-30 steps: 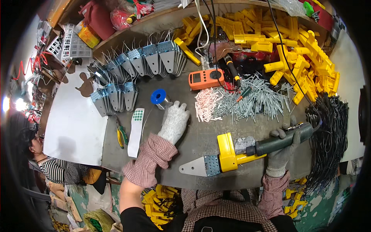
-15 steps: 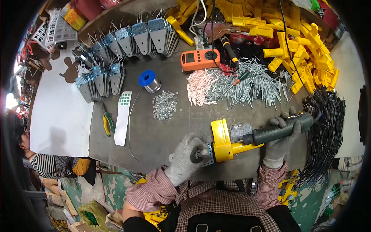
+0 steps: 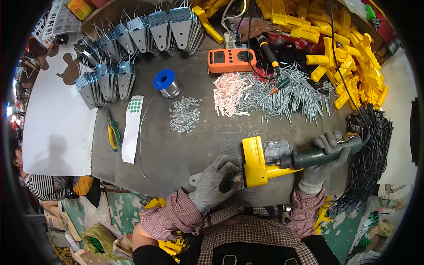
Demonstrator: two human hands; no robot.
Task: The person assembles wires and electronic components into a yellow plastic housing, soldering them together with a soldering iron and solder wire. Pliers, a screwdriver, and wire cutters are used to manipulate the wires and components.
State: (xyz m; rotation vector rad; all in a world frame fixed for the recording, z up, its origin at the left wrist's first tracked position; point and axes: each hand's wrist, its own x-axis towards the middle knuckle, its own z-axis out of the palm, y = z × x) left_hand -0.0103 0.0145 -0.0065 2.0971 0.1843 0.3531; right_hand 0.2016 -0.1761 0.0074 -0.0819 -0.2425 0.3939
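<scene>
Yellow T-shaped plastic housing (image 3: 255,161) lies on the grey tabletop's (image 3: 212,141) near side. The grey-gloved left hand (image 3: 216,181) curls inward at its left end, apparently bracing it, any pinched part hidden; the grey-gloved right hand (image 3: 324,161) wraps a dark-green cylindrical screwdriver (image 3: 311,156), aligned from the right.

The view looks steeply down from the person's head, through the left of two fisheye cameras, facing forward across the worktop (image 3: 194,152). It is near enough for both the left hand (image 3: 217,179) and right hand (image 3: 329,159) to show clearly below centre. The wide lens takes in checked clothing (image 3: 240,225) and floor (image 3: 124,208) below, with dark, curved corners.
</scene>
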